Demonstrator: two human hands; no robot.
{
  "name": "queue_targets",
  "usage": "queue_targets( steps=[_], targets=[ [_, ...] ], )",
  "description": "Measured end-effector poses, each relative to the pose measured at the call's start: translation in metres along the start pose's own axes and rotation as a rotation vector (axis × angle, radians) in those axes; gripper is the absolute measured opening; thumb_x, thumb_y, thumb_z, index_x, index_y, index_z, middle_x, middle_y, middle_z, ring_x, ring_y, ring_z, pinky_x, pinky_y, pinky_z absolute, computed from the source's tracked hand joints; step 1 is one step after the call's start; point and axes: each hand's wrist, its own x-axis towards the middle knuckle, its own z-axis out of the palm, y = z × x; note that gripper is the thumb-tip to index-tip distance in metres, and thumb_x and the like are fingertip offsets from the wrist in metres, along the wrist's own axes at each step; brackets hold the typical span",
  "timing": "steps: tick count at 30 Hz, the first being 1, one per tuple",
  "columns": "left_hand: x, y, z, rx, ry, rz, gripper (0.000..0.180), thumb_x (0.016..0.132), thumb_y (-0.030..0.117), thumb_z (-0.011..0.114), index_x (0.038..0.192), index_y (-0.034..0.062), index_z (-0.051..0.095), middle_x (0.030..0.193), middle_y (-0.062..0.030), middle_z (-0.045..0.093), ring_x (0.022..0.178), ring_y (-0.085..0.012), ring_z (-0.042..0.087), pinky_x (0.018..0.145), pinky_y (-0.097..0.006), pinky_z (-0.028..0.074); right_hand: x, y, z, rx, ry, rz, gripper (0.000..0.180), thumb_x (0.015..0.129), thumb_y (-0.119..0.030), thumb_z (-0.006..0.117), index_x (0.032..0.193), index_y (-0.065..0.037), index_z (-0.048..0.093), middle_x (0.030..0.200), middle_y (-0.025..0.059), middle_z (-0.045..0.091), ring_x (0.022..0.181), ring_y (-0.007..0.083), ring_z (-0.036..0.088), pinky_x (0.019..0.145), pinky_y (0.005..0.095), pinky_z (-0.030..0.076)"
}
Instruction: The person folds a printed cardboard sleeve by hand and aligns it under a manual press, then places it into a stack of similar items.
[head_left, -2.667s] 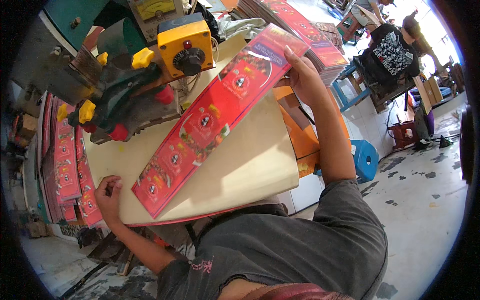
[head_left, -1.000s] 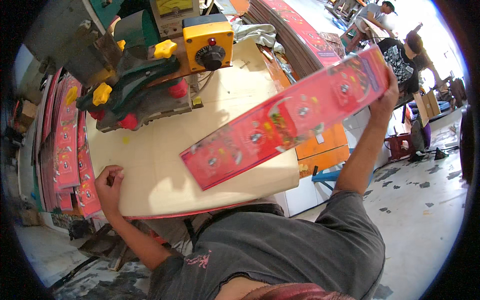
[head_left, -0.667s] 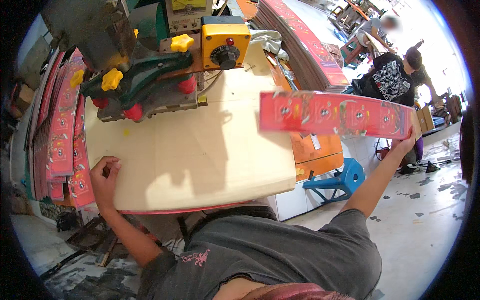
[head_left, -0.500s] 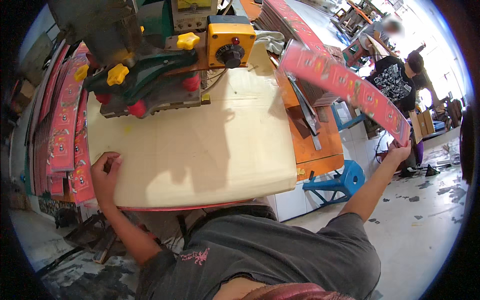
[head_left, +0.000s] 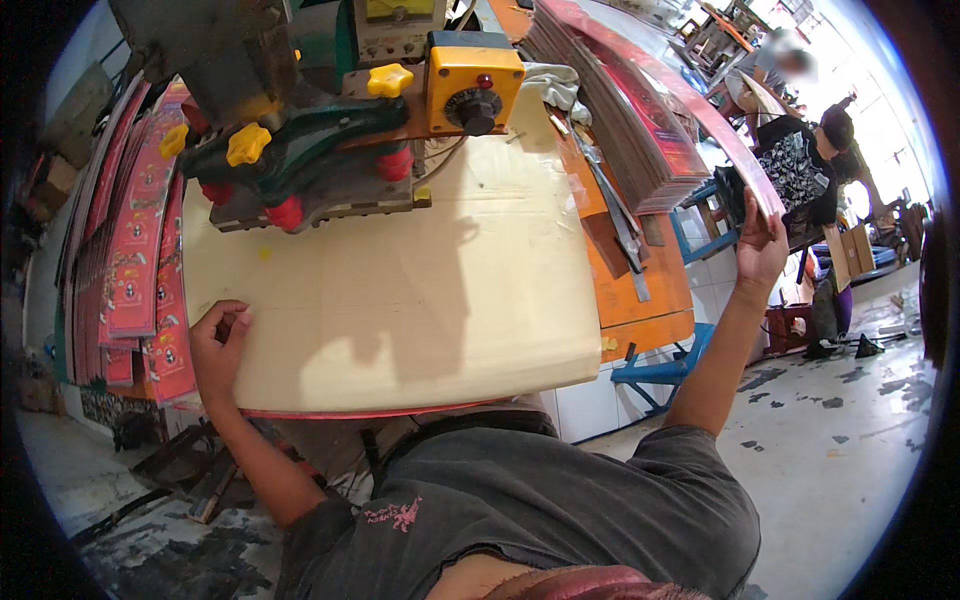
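My right hand [head_left: 762, 250] is raised out to the right, its fingers closed on the near end of a long red printed strip [head_left: 715, 125]. That strip reaches away from me, its far part over a stack of similar red strips [head_left: 640, 140]. My left hand [head_left: 218, 345] rests at the left front of a cream-coloured sheet [head_left: 400, 300] covering the worktable. Its fingers are loosely curled toward the thumb, and I see nothing in them. Beyond the sheet stands a dark green press head [head_left: 300, 170] with yellow star knobs and red feet.
Piles of red printed strips [head_left: 130, 260] stand left of the sheet. A yellow control box [head_left: 475, 85] with a dial juts over the back. Metal rulers [head_left: 622, 225] lie on the orange tabletop [head_left: 650, 310]. A blue stool [head_left: 655, 375] stands below, and two people are at the far right.
My right hand has moved up and away with the red strip, bringing it over the stack. The strip now shows more edge-on. My left hand has stayed nearly still.
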Motion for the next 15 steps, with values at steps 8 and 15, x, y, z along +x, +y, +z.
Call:
queue_targets(
  steps=[8, 15],
  targets=[
    [0.001, 0.004, 0.001, 0.009, -0.002, 0.018, 0.017, 0.096, 0.014, 0.073, 0.1, -0.0025, 0.069, 0.074, 0.0043, 0.056, 0.069, -0.0049, 0.048, 0.063, -0.023, 0.041, -0.014, 0.056, 0.035, 0.078, -0.022, 0.075, 0.045, 0.106, -0.006, 0.042, 0.138, 0.026, 0.036, 0.14, 0.0459, 0.047, 0.131, 0.0554, 0.053, 0.111, 0.0493, 0.056],
    [0.001, 0.002, 0.0, 0.055, 0.008, -0.006, 0.018, 0.096, 0.015, 0.073, 0.1, -0.0022, 0.069, 0.076, 0.0027, 0.06, 0.071, -0.0052, 0.053, 0.066, -0.024, 0.044, -0.025, 0.077, 0.068, 0.063, -0.148, 0.109, 0.041, 0.105, -0.004, 0.045, 0.135, 0.024, 0.041, 0.14, 0.0423, 0.05, 0.132, 0.0558, 0.052, 0.118, 0.0514, 0.049]
  ],
)
